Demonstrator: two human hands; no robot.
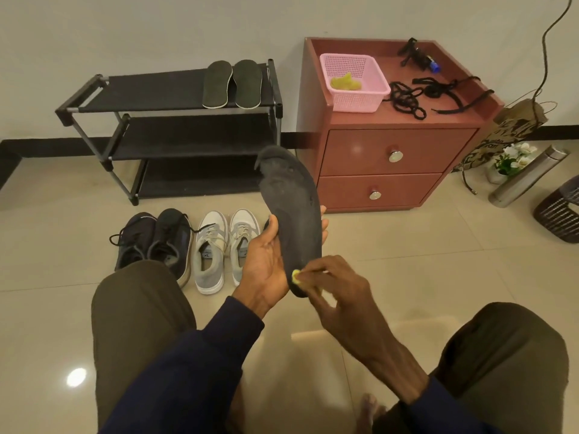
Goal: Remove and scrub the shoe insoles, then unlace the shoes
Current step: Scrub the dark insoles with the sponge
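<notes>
The left hand (268, 255) curls its thumb and fingers round a dark insole (293, 198) and holds it up. The right hand (340, 289) pinches a small yellow pad (295, 276) against the insole's low end. Beyond, black shoes (156, 239) and grey shoes (225, 245) sit on the floor. Two more insoles (217, 84) lie on the rack (150, 92).

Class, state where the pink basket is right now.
Head view, upper right: the pink basket sits on top of the red cabinet, at its left, beside the loose black laces.
</notes>
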